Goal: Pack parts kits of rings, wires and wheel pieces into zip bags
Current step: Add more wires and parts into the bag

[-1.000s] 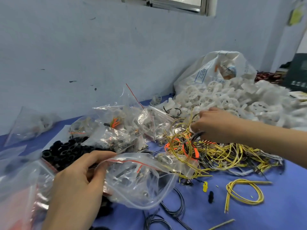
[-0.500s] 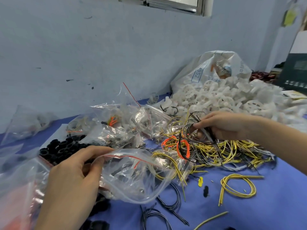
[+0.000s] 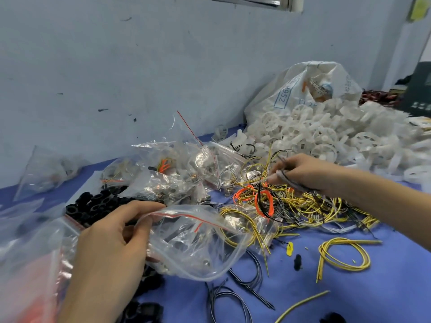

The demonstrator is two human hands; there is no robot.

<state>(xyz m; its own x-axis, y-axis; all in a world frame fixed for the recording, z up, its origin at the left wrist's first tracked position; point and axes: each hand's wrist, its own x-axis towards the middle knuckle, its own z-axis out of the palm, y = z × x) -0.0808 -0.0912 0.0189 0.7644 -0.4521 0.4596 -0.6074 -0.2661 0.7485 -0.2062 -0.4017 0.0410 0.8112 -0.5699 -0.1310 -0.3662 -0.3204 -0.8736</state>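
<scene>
My left hand (image 3: 109,248) pinches the rim of a clear zip bag (image 3: 196,248) with a red seal line, holding its mouth open toward the right; small parts lie inside. My right hand (image 3: 300,173) is closed on a thin black and grey wire bundle (image 3: 285,179), lifted a little above the tangled heap of yellow, orange and black wires (image 3: 291,206). A pile of black rings (image 3: 95,203) lies behind my left hand. White wheel pieces (image 3: 326,136) are heaped at the back right.
Several filled zip bags (image 3: 177,176) lie in the middle against the wall. A big white sack (image 3: 303,89) stands behind the wheels. Loose yellow wire loop (image 3: 342,255) and black wires (image 3: 235,297) lie on the blue table (image 3: 373,299). More bags (image 3: 30,264) crowd the left edge.
My right hand has pulled a black and grey wire bundle out of the heap and raised it slightly. My left hand keeps the bag's mouth open, almost unmoved.
</scene>
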